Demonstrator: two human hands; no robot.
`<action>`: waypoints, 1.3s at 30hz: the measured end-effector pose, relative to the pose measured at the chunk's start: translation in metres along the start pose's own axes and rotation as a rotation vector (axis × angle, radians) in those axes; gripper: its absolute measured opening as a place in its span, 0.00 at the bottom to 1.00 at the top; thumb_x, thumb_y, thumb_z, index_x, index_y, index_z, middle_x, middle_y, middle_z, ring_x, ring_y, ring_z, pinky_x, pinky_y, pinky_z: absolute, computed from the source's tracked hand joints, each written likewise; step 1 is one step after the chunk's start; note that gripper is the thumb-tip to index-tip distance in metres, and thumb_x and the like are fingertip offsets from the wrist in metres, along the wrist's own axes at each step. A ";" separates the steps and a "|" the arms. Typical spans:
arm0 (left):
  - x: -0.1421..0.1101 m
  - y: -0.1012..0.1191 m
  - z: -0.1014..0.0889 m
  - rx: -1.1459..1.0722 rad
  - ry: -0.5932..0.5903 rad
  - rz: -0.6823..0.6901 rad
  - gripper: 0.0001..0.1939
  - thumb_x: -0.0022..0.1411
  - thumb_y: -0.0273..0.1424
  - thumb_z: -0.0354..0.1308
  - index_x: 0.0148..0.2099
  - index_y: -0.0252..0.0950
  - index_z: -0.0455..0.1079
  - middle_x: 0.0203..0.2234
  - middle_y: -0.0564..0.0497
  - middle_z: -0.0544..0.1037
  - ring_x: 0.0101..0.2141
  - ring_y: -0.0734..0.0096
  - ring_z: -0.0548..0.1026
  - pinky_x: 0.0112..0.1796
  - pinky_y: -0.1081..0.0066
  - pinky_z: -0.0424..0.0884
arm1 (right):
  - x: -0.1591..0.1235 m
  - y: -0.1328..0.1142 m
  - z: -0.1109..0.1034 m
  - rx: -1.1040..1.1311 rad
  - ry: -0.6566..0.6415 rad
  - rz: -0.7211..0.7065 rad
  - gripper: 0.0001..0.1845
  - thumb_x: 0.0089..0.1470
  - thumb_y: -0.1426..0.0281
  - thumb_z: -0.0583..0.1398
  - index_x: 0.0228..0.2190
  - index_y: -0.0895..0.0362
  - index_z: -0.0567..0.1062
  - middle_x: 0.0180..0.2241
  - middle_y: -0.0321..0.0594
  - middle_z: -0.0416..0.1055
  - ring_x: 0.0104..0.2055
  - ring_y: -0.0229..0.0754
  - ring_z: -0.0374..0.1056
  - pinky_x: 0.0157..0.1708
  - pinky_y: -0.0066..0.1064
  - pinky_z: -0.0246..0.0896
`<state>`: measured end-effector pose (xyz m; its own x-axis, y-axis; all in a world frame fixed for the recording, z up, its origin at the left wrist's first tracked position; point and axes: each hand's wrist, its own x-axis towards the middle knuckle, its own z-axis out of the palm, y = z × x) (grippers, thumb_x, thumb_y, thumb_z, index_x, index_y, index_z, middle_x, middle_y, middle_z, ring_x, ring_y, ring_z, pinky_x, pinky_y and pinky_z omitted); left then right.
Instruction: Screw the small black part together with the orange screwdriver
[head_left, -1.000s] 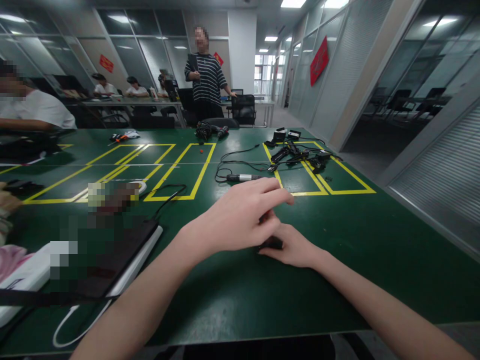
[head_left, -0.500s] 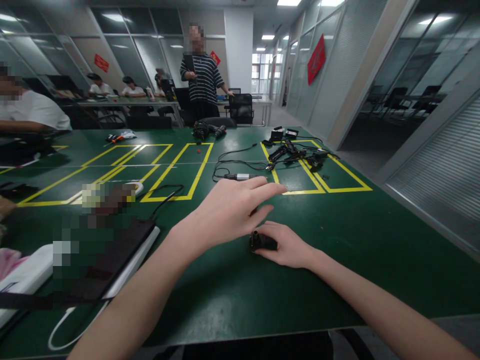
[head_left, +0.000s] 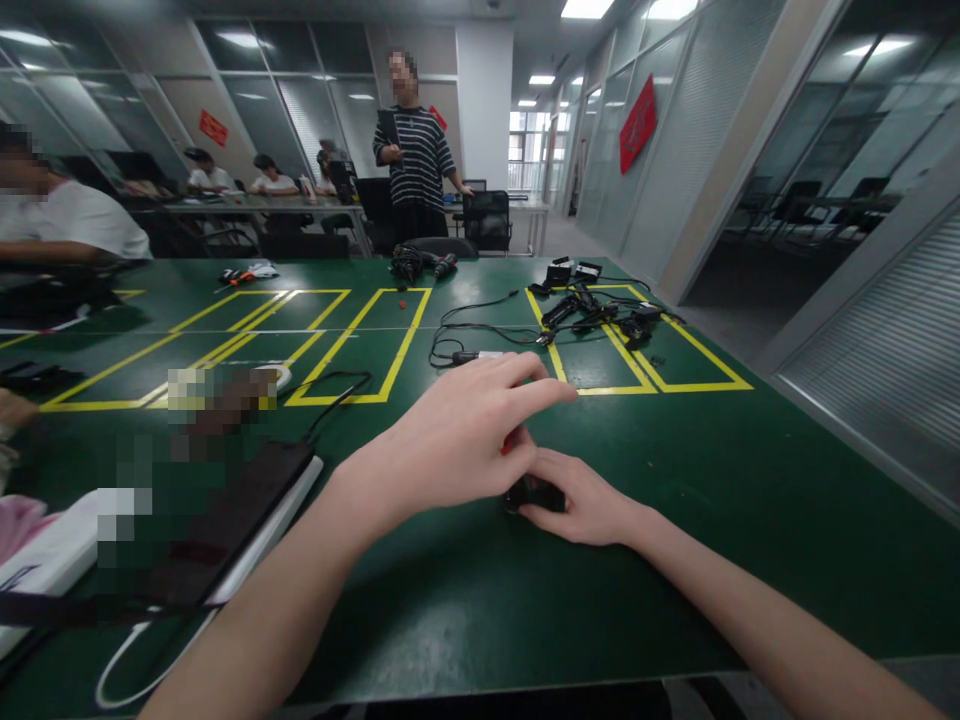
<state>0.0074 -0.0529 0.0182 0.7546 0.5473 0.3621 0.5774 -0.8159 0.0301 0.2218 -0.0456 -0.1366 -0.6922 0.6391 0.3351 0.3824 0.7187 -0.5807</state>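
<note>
My right hand (head_left: pixel 581 497) rests on the green table (head_left: pixel 712 560), its fingers wrapped around a small black object (head_left: pixel 541 493). That object's kind cannot be made out, as the fingers cover much of it. Just above its left end is my left hand (head_left: pixel 476 430), with thumb and a finger closed on a small red-orange piece (head_left: pixel 515 438). Only a sliver of this piece shows, and its lower side is hidden by the thumb. Another finger of the left hand stretches out to the right. Behind the left hand lies a corded black-and-silver tool (head_left: pixel 472 357), partly covered by it.
Black parts and cables (head_left: pixel 581 308) lie heaped by the yellow tape at the back right. Other black gear (head_left: pixel 420 263) sits at the far edge. To the left are a dark flat device (head_left: pixel 240 520) and a white case (head_left: pixel 52 550). A person in stripes (head_left: pixel 416 160) stands beyond.
My left hand has come down and its thumb and finger have closed over the black object. The right hand keeps its hold. The view has shifted slightly.
</note>
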 end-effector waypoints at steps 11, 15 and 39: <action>-0.001 0.001 -0.003 0.016 -0.032 -0.045 0.22 0.67 0.25 0.51 0.62 0.41 0.70 0.50 0.46 0.76 0.42 0.64 0.78 0.41 0.66 0.74 | -0.001 0.004 0.000 -0.005 0.002 -0.001 0.24 0.59 0.68 0.65 0.56 0.54 0.72 0.49 0.46 0.77 0.48 0.50 0.73 0.49 0.42 0.69; -0.003 0.000 -0.004 -0.011 -0.037 -0.031 0.24 0.65 0.30 0.57 0.62 0.41 0.69 0.52 0.45 0.74 0.42 0.62 0.78 0.42 0.65 0.75 | -0.001 0.002 -0.001 -0.012 0.009 -0.002 0.20 0.60 0.68 0.65 0.53 0.54 0.73 0.47 0.45 0.77 0.46 0.50 0.74 0.46 0.41 0.70; -0.004 0.001 -0.004 -0.039 -0.016 -0.060 0.32 0.65 0.24 0.52 0.70 0.44 0.62 0.51 0.47 0.74 0.40 0.69 0.77 0.39 0.69 0.74 | 0.000 0.002 -0.001 -0.021 0.016 -0.026 0.21 0.61 0.68 0.65 0.55 0.54 0.72 0.49 0.46 0.77 0.50 0.50 0.73 0.50 0.43 0.69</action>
<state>0.0039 -0.0563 0.0208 0.7242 0.5977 0.3440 0.6089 -0.7883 0.0877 0.2234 -0.0444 -0.1366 -0.6924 0.6242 0.3617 0.3775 0.7408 -0.5557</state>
